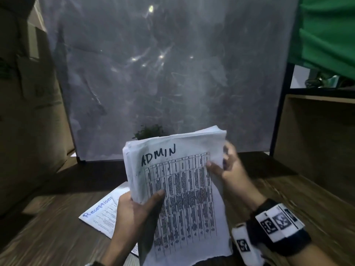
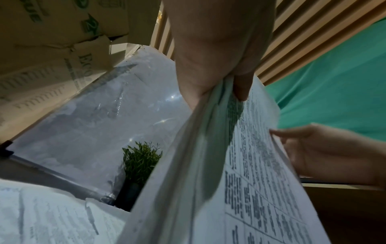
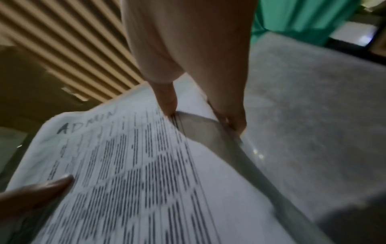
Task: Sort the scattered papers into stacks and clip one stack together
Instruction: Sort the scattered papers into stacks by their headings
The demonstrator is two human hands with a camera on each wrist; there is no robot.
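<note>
The thick stack of white printed sheets headed "ADMIN" [image 1: 178, 181] is held up above the dark wooden desk [image 1: 57, 223], long axis running away from the person, heading at the far end; the left hand [image 1: 134, 214] grips its near-left edge, thumb on top; the right hand [image 1: 228, 167] pinches the far-right edge, peeling the top sheets apart; a white sheet marked "Reception" [image 1: 101, 212] lies flat beneath, mostly hidden; table print is blurred; the stack's near edge looks ragged.
</note>
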